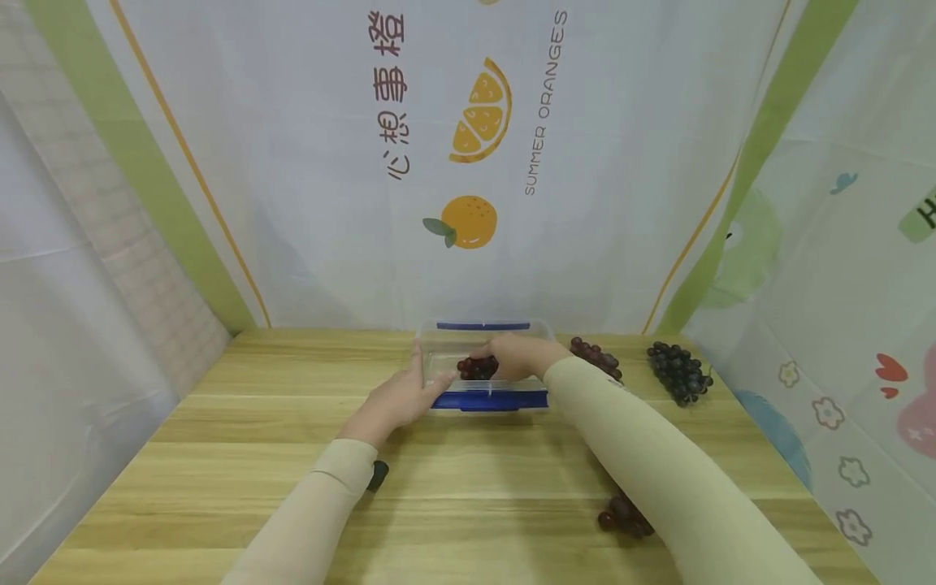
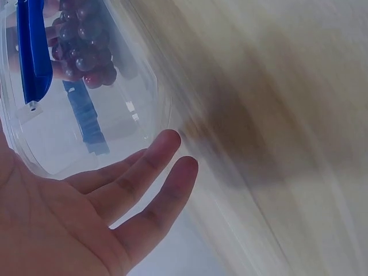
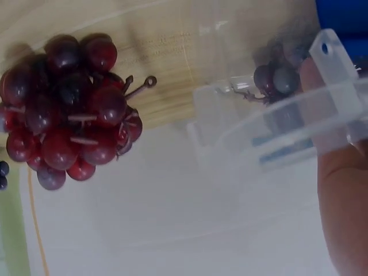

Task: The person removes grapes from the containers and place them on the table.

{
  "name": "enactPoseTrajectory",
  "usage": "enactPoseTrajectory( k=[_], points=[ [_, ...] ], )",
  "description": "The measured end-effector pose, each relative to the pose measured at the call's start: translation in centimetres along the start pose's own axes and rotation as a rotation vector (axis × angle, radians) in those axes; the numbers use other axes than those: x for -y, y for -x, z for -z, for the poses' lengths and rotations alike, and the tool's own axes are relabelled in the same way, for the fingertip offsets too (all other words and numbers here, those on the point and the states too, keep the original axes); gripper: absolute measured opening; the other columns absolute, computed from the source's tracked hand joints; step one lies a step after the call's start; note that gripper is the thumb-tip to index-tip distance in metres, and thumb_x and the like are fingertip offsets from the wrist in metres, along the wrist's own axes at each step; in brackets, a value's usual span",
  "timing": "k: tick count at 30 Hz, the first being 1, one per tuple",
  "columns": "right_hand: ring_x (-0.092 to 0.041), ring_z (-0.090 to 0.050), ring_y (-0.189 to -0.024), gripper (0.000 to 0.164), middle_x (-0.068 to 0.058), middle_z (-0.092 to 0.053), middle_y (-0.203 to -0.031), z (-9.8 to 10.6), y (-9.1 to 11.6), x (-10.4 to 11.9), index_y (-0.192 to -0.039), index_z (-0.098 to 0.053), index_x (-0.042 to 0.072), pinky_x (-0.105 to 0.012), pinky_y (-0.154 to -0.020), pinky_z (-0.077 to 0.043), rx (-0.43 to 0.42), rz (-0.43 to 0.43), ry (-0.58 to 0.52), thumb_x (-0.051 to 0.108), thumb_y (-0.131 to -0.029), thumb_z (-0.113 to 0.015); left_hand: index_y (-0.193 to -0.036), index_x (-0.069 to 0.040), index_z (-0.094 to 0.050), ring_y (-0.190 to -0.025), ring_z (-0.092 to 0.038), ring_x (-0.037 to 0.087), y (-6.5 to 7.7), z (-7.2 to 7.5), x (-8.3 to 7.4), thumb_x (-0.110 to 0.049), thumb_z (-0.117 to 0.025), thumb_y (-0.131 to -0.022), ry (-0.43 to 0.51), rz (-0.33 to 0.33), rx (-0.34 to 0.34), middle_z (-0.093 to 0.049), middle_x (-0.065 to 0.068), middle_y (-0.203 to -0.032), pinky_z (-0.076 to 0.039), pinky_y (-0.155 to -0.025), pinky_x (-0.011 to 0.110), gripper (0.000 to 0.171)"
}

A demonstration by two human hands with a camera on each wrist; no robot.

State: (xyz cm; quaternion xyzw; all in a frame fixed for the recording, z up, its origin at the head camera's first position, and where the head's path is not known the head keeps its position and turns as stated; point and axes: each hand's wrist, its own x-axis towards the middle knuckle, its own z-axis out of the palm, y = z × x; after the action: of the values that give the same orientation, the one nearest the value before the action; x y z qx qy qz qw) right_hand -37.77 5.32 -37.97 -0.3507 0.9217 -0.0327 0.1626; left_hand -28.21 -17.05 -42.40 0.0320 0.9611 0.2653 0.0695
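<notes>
A clear plastic box point(image 1: 439, 357) with blue clips stands toward the back of the wooden table. My right hand point(image 1: 522, 356) reaches into it and holds a bunch of dark red grapes point(image 1: 475, 369) low inside. In the left wrist view, the grapes point(image 2: 86, 43) show through the clear wall, fingers beside them. Along the left side of the box lies my left hand point(image 1: 405, 394), its fingers extended against the outside. The right wrist view shows part of the right hand point(image 3: 345, 190) behind the box wall, which blurs its fingertips.
Red grapes point(image 1: 595, 357) lie just right of the box, partly behind the right forearm. A black bunch point(image 1: 678, 372) sits at the back right. More red grapes point(image 1: 625, 517) show beneath the right sleeve. Beside the left cuff is a small dark object point(image 1: 378, 475). A printed curtain point(image 1: 329, 244) hangs behind.
</notes>
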Motion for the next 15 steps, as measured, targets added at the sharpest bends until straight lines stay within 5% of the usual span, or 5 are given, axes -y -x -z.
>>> enactPoseTrajectory(
  k=[6,15],
  points=[
    [-0.031,-0.057,-0.146,0.053,-0.009,-0.062,-0.155,-0.2,-0.4,0.1,-0.153,-0.061,0.021,-0.047,-0.120,-0.049,-0.024,-0.019,-0.019,0.026,-0.103,-0.074,-0.167,-0.012,0.026,-0.110,-0.075,0.035,-0.2,-0.1,0.2,-0.095,-0.033,-0.091,-0.014,0.000,0.002,-0.055,0.024,-0.158,-0.059,-0.078,0.046,0.127],
    [-0.027,-0.060,-0.141,0.042,-0.003,-0.068,-0.148,-0.2,-0.7,1.3,-0.148,-0.066,0.026,-0.048,-0.120,-0.049,0.015,-0.041,-0.004,0.024,-0.106,-0.068,-0.168,-0.014,0.024,-0.107,-0.076,0.033,0.0,-0.1,0.1,-0.097,-0.036,-0.088,0.021,0.011,0.018,-0.051,0.024,-0.161,-0.056,-0.074,0.043,0.130]
  ],
)
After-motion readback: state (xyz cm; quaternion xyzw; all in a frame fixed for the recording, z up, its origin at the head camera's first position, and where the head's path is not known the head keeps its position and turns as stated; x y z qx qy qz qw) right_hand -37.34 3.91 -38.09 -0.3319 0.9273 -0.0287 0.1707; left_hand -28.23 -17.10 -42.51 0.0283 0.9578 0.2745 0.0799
